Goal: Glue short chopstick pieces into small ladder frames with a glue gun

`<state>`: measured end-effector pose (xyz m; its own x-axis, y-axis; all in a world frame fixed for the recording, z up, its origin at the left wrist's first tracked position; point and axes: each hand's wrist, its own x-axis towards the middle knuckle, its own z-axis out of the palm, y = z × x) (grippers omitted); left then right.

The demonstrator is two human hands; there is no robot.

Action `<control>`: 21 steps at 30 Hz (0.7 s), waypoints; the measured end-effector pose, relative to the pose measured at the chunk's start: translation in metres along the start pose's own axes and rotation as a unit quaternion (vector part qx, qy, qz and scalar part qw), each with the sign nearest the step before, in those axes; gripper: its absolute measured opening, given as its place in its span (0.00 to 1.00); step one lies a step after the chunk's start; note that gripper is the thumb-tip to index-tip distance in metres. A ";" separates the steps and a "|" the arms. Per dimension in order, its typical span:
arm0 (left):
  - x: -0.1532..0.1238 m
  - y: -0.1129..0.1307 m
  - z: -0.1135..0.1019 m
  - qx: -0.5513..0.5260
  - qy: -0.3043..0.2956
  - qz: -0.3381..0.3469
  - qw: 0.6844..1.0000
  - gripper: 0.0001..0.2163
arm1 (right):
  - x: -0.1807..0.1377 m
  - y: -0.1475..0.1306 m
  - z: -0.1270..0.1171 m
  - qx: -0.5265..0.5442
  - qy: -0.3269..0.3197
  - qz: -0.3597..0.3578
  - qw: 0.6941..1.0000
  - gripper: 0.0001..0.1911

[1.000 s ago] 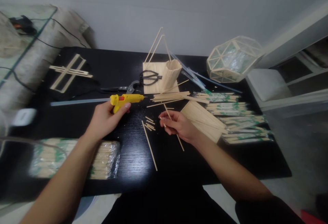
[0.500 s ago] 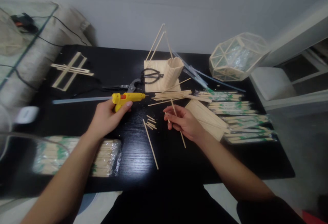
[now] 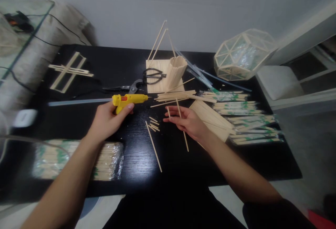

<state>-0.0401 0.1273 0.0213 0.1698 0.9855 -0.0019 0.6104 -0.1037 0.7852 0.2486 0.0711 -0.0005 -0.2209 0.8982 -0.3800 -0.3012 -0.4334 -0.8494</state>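
My left hand [image 3: 107, 120] is wrapped round the grip of a yellow glue gun [image 3: 127, 100], whose nozzle points right over the black table [image 3: 136, 166]. A clear glue stick [image 3: 78, 101] sticks out of its back to the left. My right hand [image 3: 187, 121] is palm up with the fingers half uncurled. A long thin wooden stick [image 3: 182, 126] lies across its fingers and a short stick piece [image 3: 168, 111] sits at the fingertips. Short cut stick pieces [image 3: 153, 124] and a long loose stick [image 3: 153, 146] lie between the two hands.
Behind the hands stand a stick cup on a square stick base [image 3: 164, 77], black scissors [image 3: 152, 75] and pliers [image 3: 126, 88]. A flat stick panel [image 3: 211, 119] and wrapped chopstick packs [image 3: 241, 117] lie right, another pack [image 3: 76, 159] near left. A stick polyhedron [image 3: 243, 56] is far right, a stick frame [image 3: 69, 71] far left.
My right hand has moved a little away from me and uncurled its fingers, and the long stick has swung more upright in it. The left hand and glue gun have barely moved.
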 end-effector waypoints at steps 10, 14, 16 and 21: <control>-0.003 -0.002 -0.003 -0.055 -0.031 -0.025 0.998 0.24 | -0.004 0.000 0.004 -0.021 -0.009 -0.030 0.999 0.29; -0.003 -0.004 -0.002 -0.069 -0.035 -0.034 0.996 0.24 | -0.004 0.003 0.003 -0.028 -0.014 -0.051 0.998 0.25; -0.003 -0.004 -0.002 -0.076 -0.038 -0.035 0.996 0.25 | -0.004 0.004 0.002 -0.034 -0.015 -0.057 0.998 0.25; -0.004 0.001 -0.005 -0.092 -0.055 -0.028 0.994 0.23 | -0.002 0.004 0.001 -0.043 -0.015 -0.053 0.998 0.26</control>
<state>-0.0435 0.1242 0.0253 0.2288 0.9673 -0.1094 0.4721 -0.0120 0.8815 0.2473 0.0671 -0.0030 -0.2202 0.9355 -0.2762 -0.2446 -0.3271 -0.9128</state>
